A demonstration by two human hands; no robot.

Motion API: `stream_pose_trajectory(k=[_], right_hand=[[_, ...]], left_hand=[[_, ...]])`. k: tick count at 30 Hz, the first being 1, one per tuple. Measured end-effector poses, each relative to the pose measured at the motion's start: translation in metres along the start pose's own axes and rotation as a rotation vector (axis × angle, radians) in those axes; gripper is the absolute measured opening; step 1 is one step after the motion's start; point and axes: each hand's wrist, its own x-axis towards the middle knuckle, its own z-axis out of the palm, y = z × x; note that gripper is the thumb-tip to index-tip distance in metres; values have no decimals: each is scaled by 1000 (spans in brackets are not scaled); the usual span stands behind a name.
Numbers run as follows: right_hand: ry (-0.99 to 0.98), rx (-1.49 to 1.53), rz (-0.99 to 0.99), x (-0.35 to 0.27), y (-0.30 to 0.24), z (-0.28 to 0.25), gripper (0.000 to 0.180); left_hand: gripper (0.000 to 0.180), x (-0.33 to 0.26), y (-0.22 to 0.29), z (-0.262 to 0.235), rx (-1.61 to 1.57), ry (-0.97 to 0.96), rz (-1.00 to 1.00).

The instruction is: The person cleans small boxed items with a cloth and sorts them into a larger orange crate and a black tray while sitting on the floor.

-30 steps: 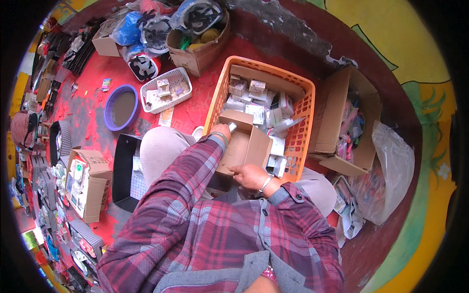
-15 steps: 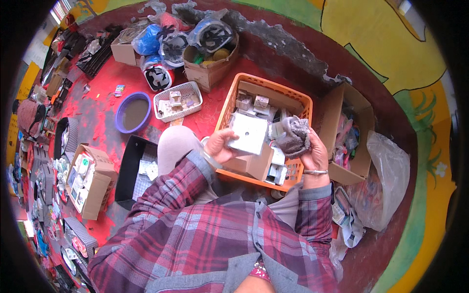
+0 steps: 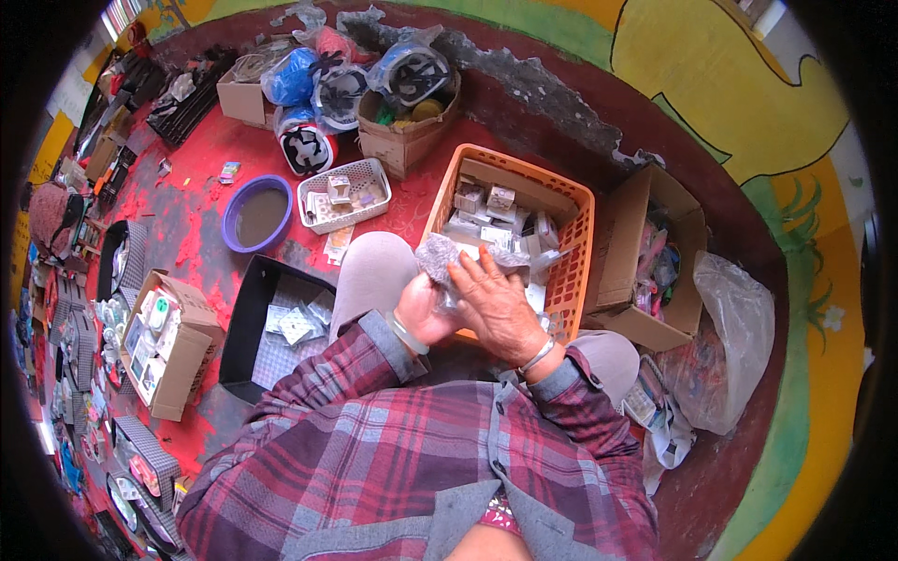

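In front of the orange basket (image 3: 452, 178), my two hands are close together. My left hand (image 3: 426, 313) holds from below a package in clear wrap, mostly hidden; it was a white square a moment ago. My right hand (image 3: 505, 309) lies over it, fingers stretched, pressing a grey cloth (image 3: 437, 254) against it. The cloth shows on both sides of the right fingers. Several small boxes and packets (image 3: 500, 198) lie inside the basket, along with pieces of cardboard.
Right of the basket stands an open cardboard box (image 3: 620, 234), beside a clear plastic bag (image 3: 739, 327). To the left are a white basket (image 3: 344, 222), a purple basin (image 3: 227, 227), a black bin (image 3: 245, 327) holding packets, and another carton (image 3: 192, 351). Wrapped helmets (image 3: 339, 93) sit behind.
My right hand has moved left with the cloth and now covers the package. My left hand has shifted slightly, its palm more upward. Both hands now meet.
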Motion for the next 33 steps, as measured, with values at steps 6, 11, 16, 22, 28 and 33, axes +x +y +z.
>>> stream_pose_trajectory(k=[6,11,16,22,28,33], right_hand=[[-78,69,-201,10,-4,4,46],[32,-118,-173,29,-1,2,39],[68,29,46,38,14,24,34],[173,491,465,25,40,40,26],[283,1293,828,-13,100,32,23],[637,1570,706,-11,73,-21,36]], left_hand=[[38,-7,3,-25,-126,-182,-84],[48,-17,5,0,52,-130,-211],[52,-12,4,-19,171,-36,-136],[50,-17,1,-27,249,-3,-155],[51,-21,4,-5,187,-8,-138],[56,-22,7,-6,228,-4,-6]])
